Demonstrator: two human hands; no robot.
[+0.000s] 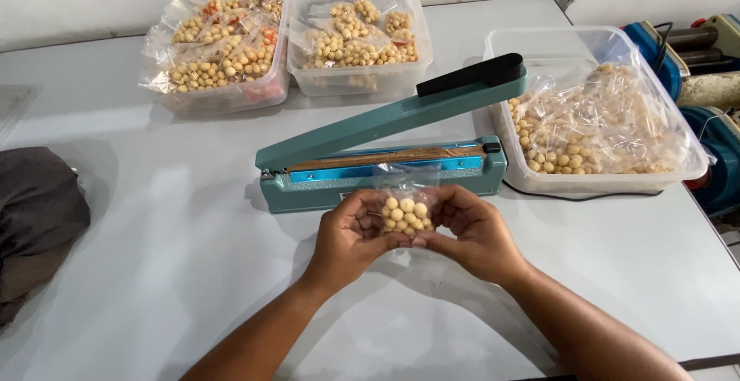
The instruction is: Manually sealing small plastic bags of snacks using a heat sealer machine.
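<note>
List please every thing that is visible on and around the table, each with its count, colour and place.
small bag of round snacks: one, clear with pale yellow balls, held between both hands in front of the sealer
impulse sealer: one, teal with black handle, arm raised, table centre
tubs of filled bags: two, clear, far edge, one at left and one at right
tub of bags: one, clear, right of the sealer
dark cloth: one, grey-brown, left edge
table: one, white
blue machines: number unclear, far right, off the table
left hand: grip on the bag
right hand: grip on the bag
</note>
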